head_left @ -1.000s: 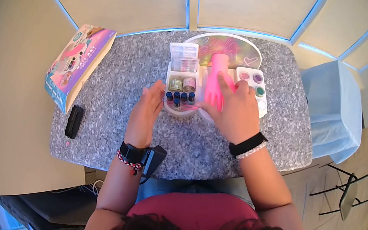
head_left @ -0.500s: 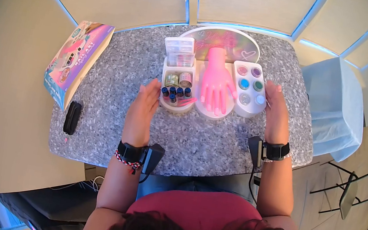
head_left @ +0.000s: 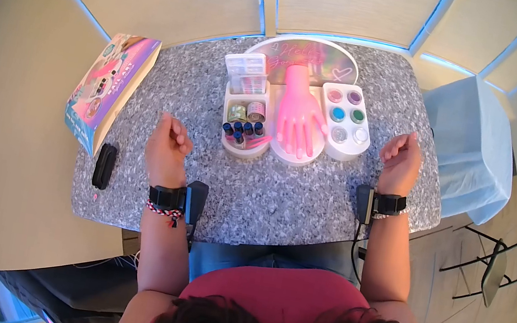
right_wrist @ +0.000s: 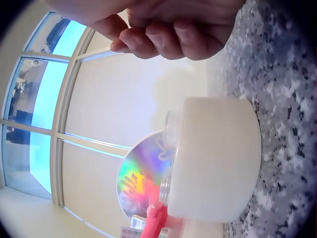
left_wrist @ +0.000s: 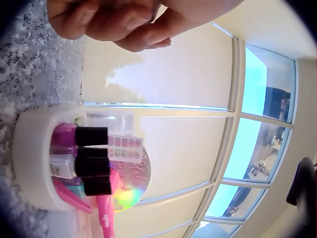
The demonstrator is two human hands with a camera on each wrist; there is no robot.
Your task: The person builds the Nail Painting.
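Observation:
A white nail art stand sits at the middle of the table, with a pink model hand lying palm down on it. Its left compartment holds several dark-capped nail polish bottles, pink tweezers and two rolls of tape. On its right side a white tray carries small glitter pots. My left hand is off to the left of the stand, holding nothing, its fingers loosely curled. My right hand, likewise loosely curled and holding nothing, is beside the right tray, apart from it.
A colourful box and a black case lie along the table's left side. Behind the model hand stands a shiny rounded backboard. A cloth-covered thing is at the right, past the granite-patterned table.
My right hand has left the model hand and moved right past the tray. My left hand has drawn away leftward from the stand. Both hands have gone from straighter fingers to loosely curled.

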